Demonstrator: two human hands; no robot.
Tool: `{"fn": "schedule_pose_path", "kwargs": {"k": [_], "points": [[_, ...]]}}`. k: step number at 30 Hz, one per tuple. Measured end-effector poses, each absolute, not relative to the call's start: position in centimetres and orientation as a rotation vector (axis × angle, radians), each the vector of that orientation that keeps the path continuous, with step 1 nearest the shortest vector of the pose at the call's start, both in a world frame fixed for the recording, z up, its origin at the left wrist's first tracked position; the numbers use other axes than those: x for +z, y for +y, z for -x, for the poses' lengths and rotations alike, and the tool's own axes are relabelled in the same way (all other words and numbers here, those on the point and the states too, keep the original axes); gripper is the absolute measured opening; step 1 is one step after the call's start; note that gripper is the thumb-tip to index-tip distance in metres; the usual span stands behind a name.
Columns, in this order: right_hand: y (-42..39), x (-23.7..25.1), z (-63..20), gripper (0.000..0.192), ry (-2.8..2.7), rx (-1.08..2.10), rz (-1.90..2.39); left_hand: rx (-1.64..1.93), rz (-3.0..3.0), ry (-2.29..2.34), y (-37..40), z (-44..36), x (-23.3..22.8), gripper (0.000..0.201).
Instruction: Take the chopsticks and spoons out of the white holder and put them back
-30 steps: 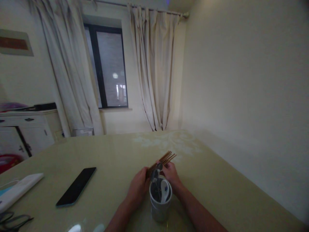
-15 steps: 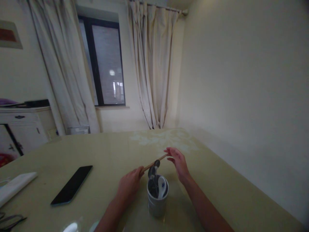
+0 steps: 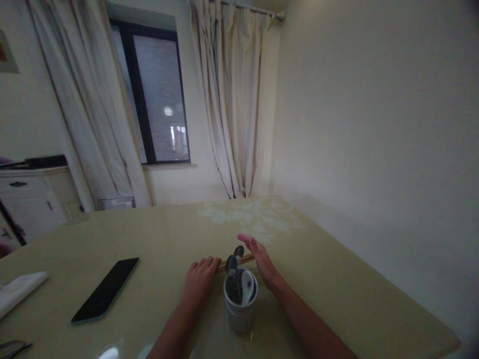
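Behind the cup, my left hand is closed around one end of a bundle of wooden chopsticks, held almost level. My right hand has its fingers stretched out, and its palm lies at the chopsticks' other end, seemingly touching. In front of them stands a white cup, upright on the table. Two metal spoons lean out of it with their bowls up, and a white spoon with a blue mark sits inside. The spoons partly cover the chopsticks' middle.
A dark phone or tablet lies on the table to the left. Farther left are a white object and a dark cable-like thing. A wall runs along the table's right side.
My right hand has gone from fingers at the chopsticks' far end to a flat palm there. The chopsticks have come down and are more level. The view has shifted slightly right.
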State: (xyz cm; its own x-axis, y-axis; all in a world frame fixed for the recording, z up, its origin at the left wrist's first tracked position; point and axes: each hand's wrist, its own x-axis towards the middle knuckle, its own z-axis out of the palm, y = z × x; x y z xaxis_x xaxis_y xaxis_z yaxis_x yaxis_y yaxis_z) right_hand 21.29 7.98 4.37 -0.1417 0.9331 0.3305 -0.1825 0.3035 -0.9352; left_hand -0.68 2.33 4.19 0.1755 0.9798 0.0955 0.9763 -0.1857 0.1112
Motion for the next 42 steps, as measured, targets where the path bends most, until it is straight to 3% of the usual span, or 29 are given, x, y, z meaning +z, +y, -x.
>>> {"fn": "schedule_pose_path", "kwargs": {"k": [6,11,18,24,28,32,35,38,42], "points": [[8.1,5.5,-22.7,0.069,-1.248,1.070,0.737,0.202,-2.226,2.215,2.5,3.1,4.4,0.047],[7.6,6.3,-22.8,0.080,-1.265,1.241,0.735,0.253,-1.908,2.515,2.2,6.6,3.8,0.045],[6.9,5.8,-21.3,0.071,-1.259,1.355,0.647,0.450,-1.762,2.479,3.2,8.0,2.1,0.040],[6.3,5.7,-21.0,0.066,-1.376,1.391,0.589,0.306,-2.032,2.309,3.7,7.7,1.3,0.075],[5.7,6.1,-20.9,0.048,-1.476,1.336,0.617,0.229,-2.102,2.288,3.7,7.5,0.8,0.066],[5.4,6.4,-20.7,0.037,-1.444,1.308,0.671,0.415,-2.161,2.289,3.6,7.0,1.2,0.055],[5.3,6.7,-20.6,0.033,-1.439,1.311,0.654,0.851,-2.130,2.066,3.2,4.9,2.1,0.053],[5.2,7.0,-20.6,0.027,-1.436,1.297,0.613,1.253,-1.714,1.579,2.4,1.2,2.6,0.064],[5.0,7.3,-20.6,0.024,-1.431,1.257,0.587,1.228,-1.118,0.942,1.4,-3.1,1.6,0.083]]}}
